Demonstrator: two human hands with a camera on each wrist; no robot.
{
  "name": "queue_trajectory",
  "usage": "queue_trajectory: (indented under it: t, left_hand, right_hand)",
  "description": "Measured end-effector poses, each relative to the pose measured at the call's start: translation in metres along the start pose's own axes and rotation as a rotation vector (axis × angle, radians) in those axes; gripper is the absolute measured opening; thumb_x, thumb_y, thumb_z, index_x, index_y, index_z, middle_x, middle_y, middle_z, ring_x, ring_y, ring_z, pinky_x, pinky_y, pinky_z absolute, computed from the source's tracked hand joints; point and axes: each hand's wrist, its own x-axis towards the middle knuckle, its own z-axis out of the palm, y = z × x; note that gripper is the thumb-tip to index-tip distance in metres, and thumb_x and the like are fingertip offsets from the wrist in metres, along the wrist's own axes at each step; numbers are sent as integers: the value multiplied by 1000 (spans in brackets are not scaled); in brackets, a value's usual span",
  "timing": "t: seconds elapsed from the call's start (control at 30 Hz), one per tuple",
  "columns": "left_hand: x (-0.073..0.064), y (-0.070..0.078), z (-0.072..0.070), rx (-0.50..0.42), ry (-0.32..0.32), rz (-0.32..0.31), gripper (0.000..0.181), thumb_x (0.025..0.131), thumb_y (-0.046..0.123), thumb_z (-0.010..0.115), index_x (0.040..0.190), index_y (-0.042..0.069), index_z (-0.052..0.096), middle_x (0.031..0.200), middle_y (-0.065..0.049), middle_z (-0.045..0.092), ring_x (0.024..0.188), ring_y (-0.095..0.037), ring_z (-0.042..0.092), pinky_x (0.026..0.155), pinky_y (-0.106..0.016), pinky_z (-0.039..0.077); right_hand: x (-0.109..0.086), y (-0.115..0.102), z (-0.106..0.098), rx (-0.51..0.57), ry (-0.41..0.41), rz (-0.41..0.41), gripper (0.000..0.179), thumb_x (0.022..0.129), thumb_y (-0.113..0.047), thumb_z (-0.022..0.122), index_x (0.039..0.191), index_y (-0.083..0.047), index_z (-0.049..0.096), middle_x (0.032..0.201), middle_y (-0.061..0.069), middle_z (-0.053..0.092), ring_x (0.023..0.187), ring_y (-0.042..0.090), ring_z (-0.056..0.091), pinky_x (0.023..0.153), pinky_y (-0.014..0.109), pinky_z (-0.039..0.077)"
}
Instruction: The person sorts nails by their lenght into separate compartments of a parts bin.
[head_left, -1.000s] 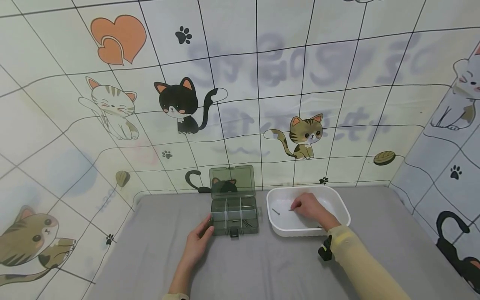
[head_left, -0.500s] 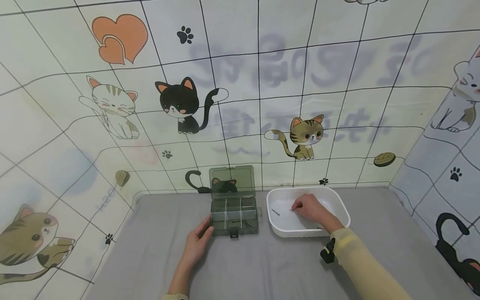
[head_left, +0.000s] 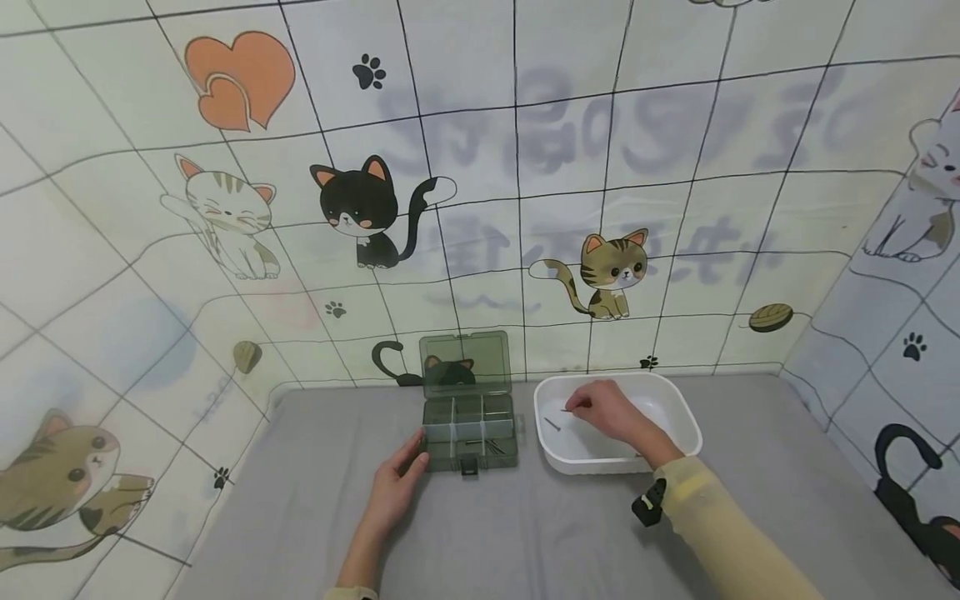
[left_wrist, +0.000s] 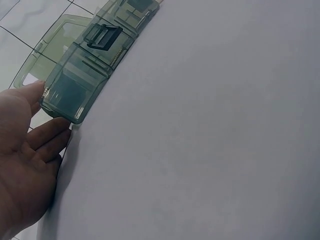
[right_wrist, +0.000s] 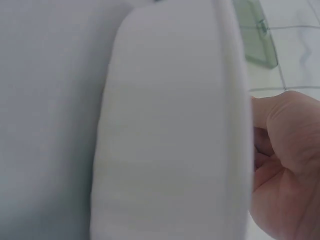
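While we follow the right hand [head_left: 606,408] a little right of the frame's centre, below the middle, we find its thumb and forefinger pinching a thin metal piece [head_left: 567,410], which points left over the inside of a white tray [head_left: 600,462]. Near it, on the tray's left floor, we see a second metal piece [head_left: 552,423] lying aslant. From the right wrist, the tray's wall hides the fingertips from us. At the lower middle of the head view, we see the left hand [head_left: 397,479] with fingers loosely extended, touching the left end of a green see-through box [head_left: 441,460]. Its lid [head_left: 489,350] stands raised behind it, and we can make out several more metal pieces [head_left: 495,447] in its front row, toward the right. Box and tray sit just beside each other on a grey cloth [head_left: 480,542], and we notice a black device [head_left: 648,502] at the right wrist, below the tray. Behind everything we see a wall covering [head_left: 480,300] printed with cats, filling the upper frame.
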Motion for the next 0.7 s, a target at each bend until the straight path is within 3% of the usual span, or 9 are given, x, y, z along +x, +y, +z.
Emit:
queue_trajectory:
  t: [0.37,0.7]
  left_hand:
    - [0,-3,1,16,-4,-18,49,105,23,62,152,13,52,150,-13,54,142,-32,45,114,-51,38]
    - [0,-1,0,24,0,6,48,105,21,62,151,11,53,147,-15,56,141,-35,46,113,-54,38]
  right_hand:
    - [10,-34,12,40,13,-62,12,92,5,70,97,-1,78,92,5,74,81,13,66,70,30,56]
    - [28,-72,42,54,-13,-147,13,94,5,68,100,0,79,92,5,74,81,15,68,69,25,55]
